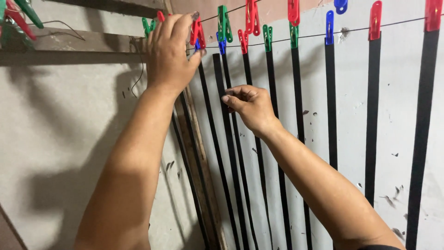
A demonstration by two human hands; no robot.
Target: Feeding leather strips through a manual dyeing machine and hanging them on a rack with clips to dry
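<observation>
Strip: a long black strip (217, 139) hangs down the pale wall (69, 139), its top just under the red peg; more black strips hang to its right, side by side.
Red peg: a red clothes peg (199, 33) sits on the thin wire (397, 21) near the top of the head view, right at the left fingertips.
Left hand: the left hand (170, 51) is raised to the wire, back of the hand to the camera, thumb and fingers pinched at the red peg; it seems to hold the peg, though the hand hides most of the grip.
Right hand: the right hand (249, 107) is lower, curled half shut with the fingers bent inward, lying over the strips; the fingers look to pinch one strip, but which one I cannot tell.
Other pegs: green peg (225, 23), red pegs, and blue peg (329, 27) are clipped along the wire to the right, each with a strip below it.
Far left: a cluster of green and red pegs (18, 18) shows in the top left corner, well apart from both hands.
Wooden post: a worn upright post (199, 176) runs down behind the left forearm, beside the leftmost strips.
Beam: a horizontal wooden beam (69, 48) crosses the wall to the left of the raised hand.
</observation>
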